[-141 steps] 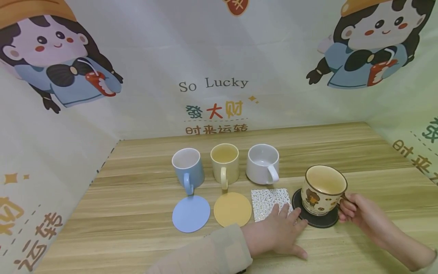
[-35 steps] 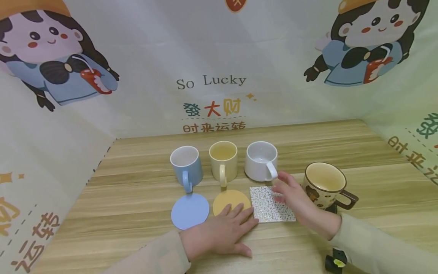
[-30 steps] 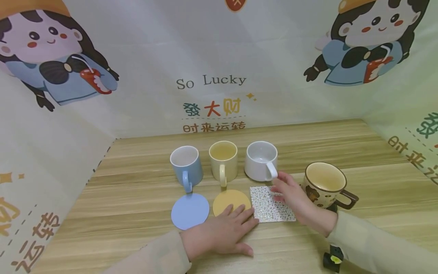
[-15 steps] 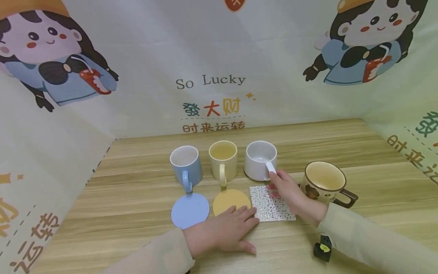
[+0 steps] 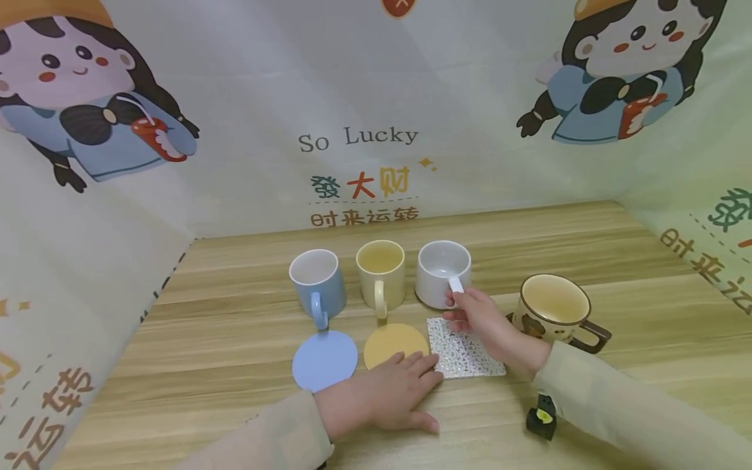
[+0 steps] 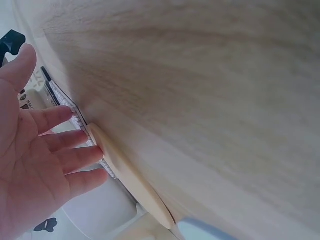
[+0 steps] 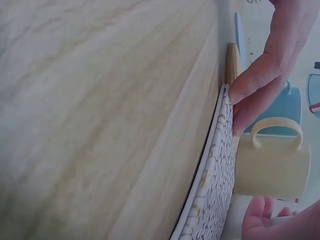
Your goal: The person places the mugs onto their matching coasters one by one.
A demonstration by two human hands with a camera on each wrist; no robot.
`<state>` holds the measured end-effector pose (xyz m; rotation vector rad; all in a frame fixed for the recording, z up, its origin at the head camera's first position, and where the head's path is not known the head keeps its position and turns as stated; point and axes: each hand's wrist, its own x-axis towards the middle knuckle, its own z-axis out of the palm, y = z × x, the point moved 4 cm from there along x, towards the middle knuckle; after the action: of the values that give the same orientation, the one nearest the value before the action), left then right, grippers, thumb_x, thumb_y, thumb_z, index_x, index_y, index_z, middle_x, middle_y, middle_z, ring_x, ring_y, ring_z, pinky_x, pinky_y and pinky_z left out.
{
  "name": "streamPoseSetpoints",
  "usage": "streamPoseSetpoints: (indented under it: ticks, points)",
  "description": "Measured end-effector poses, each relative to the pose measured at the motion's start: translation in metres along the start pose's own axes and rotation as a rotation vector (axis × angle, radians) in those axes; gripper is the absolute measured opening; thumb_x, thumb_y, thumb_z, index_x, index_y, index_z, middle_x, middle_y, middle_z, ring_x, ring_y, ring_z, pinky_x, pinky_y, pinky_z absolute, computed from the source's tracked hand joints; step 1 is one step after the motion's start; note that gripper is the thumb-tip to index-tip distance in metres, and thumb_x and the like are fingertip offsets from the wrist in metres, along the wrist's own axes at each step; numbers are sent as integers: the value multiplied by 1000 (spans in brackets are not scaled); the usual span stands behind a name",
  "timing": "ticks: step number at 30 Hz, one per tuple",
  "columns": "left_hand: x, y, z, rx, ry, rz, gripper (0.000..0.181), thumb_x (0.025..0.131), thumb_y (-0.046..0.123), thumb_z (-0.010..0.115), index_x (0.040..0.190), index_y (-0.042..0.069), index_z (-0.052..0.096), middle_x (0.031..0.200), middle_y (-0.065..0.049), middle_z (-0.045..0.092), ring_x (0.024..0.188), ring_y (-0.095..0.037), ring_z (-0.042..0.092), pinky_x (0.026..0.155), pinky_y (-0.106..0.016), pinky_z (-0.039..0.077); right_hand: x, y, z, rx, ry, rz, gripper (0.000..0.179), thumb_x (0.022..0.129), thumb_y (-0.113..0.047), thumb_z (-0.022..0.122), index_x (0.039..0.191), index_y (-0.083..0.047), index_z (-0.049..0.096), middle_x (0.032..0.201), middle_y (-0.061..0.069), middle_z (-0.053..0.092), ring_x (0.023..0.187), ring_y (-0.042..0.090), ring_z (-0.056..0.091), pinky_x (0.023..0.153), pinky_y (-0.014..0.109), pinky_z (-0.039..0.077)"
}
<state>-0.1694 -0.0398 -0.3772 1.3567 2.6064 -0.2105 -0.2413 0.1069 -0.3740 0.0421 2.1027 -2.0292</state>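
My right hand (image 5: pixel 478 320) pinches the handle of the white mug (image 5: pixel 433 281), which stands upright behind a square white patterned coaster (image 5: pixel 464 356). My left hand (image 5: pixel 382 395) lies with straight, spread fingers over the near part of the round yellow coaster (image 5: pixel 395 341). Its fingertips reach the left edge of the patterned coaster; in the right wrist view, left fingers (image 7: pixel 257 80) sit right at that coaster's corner. Behind the yellow coaster is a yellow mug (image 5: pixel 390 281). The left wrist view shows my left palm (image 6: pixel 40 165) beside the yellow coaster's edge.
On the left a blue mug (image 5: pixel 326 294) stands behind a round blue coaster (image 5: pixel 325 360). A cream mug with a brown handle (image 5: pixel 555 313) stands at the right, partly behind my right forearm. A printed cloth (image 5: pixel 252 130) walls the wooden table (image 5: pixel 235 287).
My right hand has let go of the cream mug's handle, moved left and taken hold of the white mug's handle. My left hand has shifted left from the patterned coaster to the yellow one.
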Motion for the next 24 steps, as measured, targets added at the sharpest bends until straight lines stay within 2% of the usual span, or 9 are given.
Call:
streamPoseSetpoints:
  ticks: [6, 11, 15, 24]
  points:
    - [-1, 0, -1, -11, -14, -4, 71, 86, 61, 44, 137, 12, 40, 147, -9, 31, 132, -28, 33, 105, -44, 32, 6, 0, 5, 56, 68, 20, 22, 98, -18, 31, 93, -2, 45, 80, 2, 46, 68, 7, 52, 61, 19, 46]
    - [-1, 0, 0, -13, -17, -6, 72, 85, 62, 43, 137, 12, 39, 147, -10, 30, 132, -28, 33, 105, -44, 31, 10, 0, 7, 66, 115, 34, 25, 98, -21, 31, 81, -8, 43, 74, -1, 41, 60, 7, 43, 56, 19, 40]
    - [-1, 0, 0, -15, -16, -10, 72, 85, 61, 44, 137, 12, 39, 147, -10, 29, 133, -28, 32, 106, -44, 31, 12, 0, 8, 30, 150, 47, 28, 98, -23, 31, 76, -9, 42, 72, -1, 39, 57, 8, 37, 56, 21, 35]
    - [-1, 1, -1, -15, -17, -14, 72, 85, 61, 44, 138, 12, 38, 148, -9, 29, 133, -28, 32, 106, -44, 30, 12, -2, 7, 23, 175, 65, 29, 97, -22, 31, 73, -10, 41, 71, -1, 38, 58, 9, 36, 59, 23, 33]
